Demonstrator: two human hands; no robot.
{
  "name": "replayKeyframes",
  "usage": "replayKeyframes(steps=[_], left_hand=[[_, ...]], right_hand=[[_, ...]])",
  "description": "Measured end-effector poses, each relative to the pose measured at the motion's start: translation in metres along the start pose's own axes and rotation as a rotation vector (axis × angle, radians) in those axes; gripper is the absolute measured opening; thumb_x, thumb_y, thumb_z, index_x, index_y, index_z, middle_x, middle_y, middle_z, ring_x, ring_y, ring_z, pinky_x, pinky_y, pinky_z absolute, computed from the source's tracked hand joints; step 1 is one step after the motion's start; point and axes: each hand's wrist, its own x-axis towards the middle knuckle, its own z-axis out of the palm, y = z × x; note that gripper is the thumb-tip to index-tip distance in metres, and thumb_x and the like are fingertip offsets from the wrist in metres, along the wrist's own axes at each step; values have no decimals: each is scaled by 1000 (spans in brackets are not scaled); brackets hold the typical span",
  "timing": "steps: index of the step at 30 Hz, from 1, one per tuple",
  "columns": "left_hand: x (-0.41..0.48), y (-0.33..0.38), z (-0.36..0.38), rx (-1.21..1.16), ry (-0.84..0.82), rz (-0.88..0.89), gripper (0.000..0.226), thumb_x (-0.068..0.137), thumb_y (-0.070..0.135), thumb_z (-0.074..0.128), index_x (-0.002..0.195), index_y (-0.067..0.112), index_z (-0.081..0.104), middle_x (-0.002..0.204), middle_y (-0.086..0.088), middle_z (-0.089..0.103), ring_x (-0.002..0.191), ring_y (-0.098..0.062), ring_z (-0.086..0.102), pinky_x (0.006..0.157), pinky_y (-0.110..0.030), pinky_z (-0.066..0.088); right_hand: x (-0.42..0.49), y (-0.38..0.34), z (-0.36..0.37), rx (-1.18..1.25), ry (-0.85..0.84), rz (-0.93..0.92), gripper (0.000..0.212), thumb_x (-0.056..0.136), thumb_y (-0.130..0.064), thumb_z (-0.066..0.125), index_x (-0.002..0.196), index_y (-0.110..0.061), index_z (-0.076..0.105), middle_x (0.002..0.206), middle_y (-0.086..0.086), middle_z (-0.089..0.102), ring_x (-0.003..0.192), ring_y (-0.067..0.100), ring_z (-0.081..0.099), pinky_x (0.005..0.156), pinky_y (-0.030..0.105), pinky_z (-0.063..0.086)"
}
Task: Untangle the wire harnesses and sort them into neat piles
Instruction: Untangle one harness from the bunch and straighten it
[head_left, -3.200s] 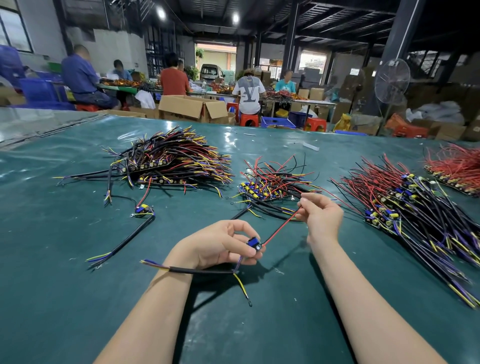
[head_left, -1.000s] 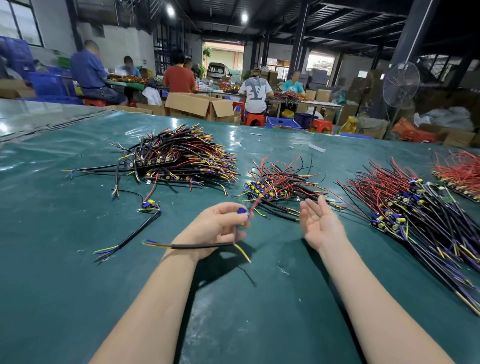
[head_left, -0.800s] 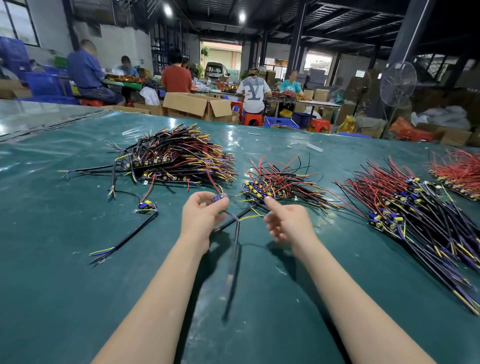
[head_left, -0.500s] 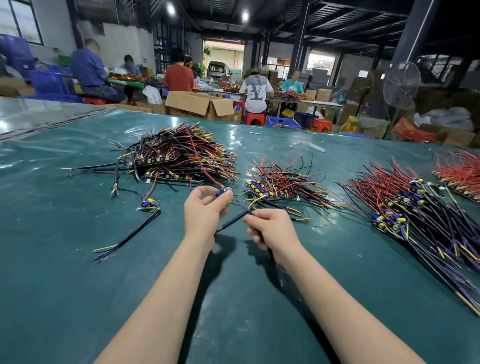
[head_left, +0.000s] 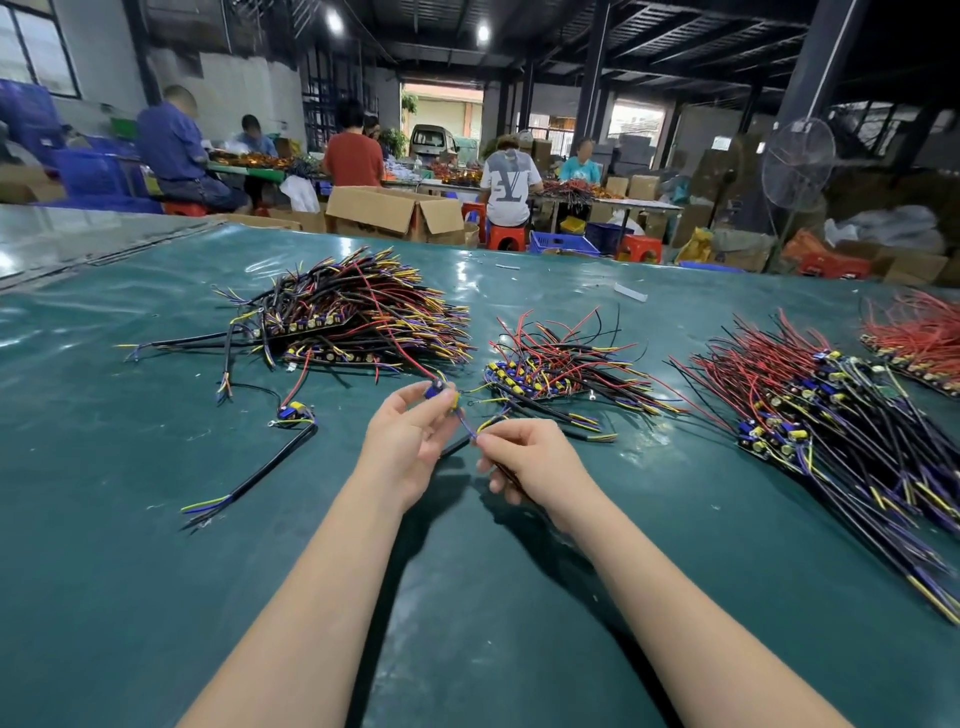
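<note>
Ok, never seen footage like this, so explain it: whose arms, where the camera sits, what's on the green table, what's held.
No machine here: a person works with two bare hands, filmed by one wide-angle camera worn on the head, looking forward and down. The left hand pinches the blue part of a single harness of red, yellow and black wires; the right hand pinches its thin wires. On the dark green table cover lie a big dark pile of harnesses at left, a smaller red-and-black pile in the middle, a long red-and-purple pile at right, a red pile at the far right edge, and one loose harness with a black cable.
</note>
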Motion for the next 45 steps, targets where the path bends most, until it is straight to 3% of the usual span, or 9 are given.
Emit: replayKeyframes(steps=[4, 7, 12, 14, 17, 22, 33, 39, 45], left_hand=[[0, -6, -1, 109, -36, -31, 18, 85, -11, 51, 82, 7, 50, 73, -5, 54, 63, -12, 60, 63, -17, 56], [-2, -7, -3, 241, 3, -60, 15, 86, -1, 58, 78, 10, 53, 74, -4, 55, 61, -13, 58, 58, -18, 56], [-2, -4, -4, 304, -86, -11, 14, 85, 5, 60, 76, 15, 60, 60, 9, 64, 56, -2, 60, 58, -14, 50], [-4, -5, -3, 317, -140, -10, 15, 85, 6, 60, 75, 18, 61, 61, 14, 65, 59, 2, 61, 60, -15, 50], [-4, -5, -2, 186, -206, -68, 13, 80, 4, 60, 74, 14, 62, 65, 8, 66, 61, -6, 64, 56, -24, 55], [-3, -3, -1, 148, -161, -86, 8, 84, 2, 57, 77, 6, 61, 60, 2, 65, 57, -9, 65, 54, -20, 54], [-2, -8, 1, 263, 31, -184, 11, 81, 15, 68, 74, 14, 59, 64, 0, 60, 48, -5, 59, 47, -15, 50], [-5, -4, 5, 90, -23, -265, 6, 83, -3, 60, 83, 2, 62, 71, -6, 68, 62, -8, 66, 56, -14, 54], [-9, -11, 10, 188, -68, -93, 19, 80, -13, 58, 84, 6, 59, 77, -4, 63, 58, -4, 66, 56, -12, 52]], right_hand=[[3, 4, -1, -129, 142, -47, 21, 84, -1, 53, 66, -7, 61, 54, 5, 53, 31, 3, 44, 32, 16, 31], [4, 5, 0, -340, 162, -94, 15, 82, -6, 56, 73, -7, 68, 52, 0, 54, 33, 2, 42, 48, 21, 36], [4, -10, -5, -420, 3, -65, 21, 81, -3, 54, 62, -6, 65, 44, -2, 44, 31, 4, 32, 43, 19, 30], [3, -15, -12, -349, -74, -5, 16, 81, -2, 54, 73, 2, 66, 44, -1, 42, 31, 3, 26, 35, 14, 24], [-3, -15, -21, -113, -138, 87, 22, 84, -2, 55, 67, -12, 66, 46, 0, 47, 32, 5, 32, 34, 12, 20], [-4, -12, -20, 99, -136, 143, 24, 83, 4, 57, 66, -12, 64, 45, -6, 57, 39, 5, 53, 37, 11, 35], [-2, -11, -11, 207, -80, 250, 22, 79, 5, 59, 64, -11, 63, 43, -7, 54, 36, 6, 50, 37, 10, 26], [-1, -11, -14, 299, 35, 266, 21, 81, -1, 62, 63, -12, 63, 54, -2, 52, 35, 4, 45, 32, 12, 23], [-1, -13, -18, 371, -9, 313, 19, 85, 0, 57, 69, -10, 61, 60, 0, 54, 34, 3, 46, 30, 12, 26]])
